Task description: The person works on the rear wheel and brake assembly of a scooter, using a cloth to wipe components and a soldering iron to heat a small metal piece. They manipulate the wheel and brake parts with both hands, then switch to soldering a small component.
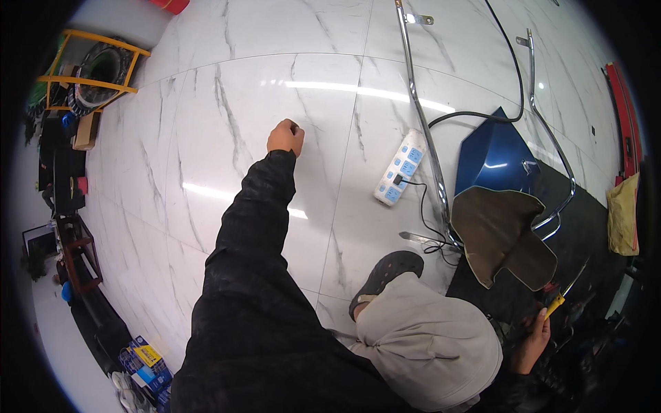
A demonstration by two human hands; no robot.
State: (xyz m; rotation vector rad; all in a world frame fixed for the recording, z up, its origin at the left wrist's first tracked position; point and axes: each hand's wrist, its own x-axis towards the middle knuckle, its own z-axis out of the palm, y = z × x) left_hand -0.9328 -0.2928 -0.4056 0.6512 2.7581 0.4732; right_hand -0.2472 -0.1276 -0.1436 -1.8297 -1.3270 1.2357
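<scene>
Screwdriver in the right hand

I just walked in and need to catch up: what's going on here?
A person's right hand holds a yellow-handled tool with a thin shaft. The left hand is curled over the tiled floor, nothing visible in it. Nearby lie a blue panel, a brown mat and a power strip with a plug in it.
</scene>
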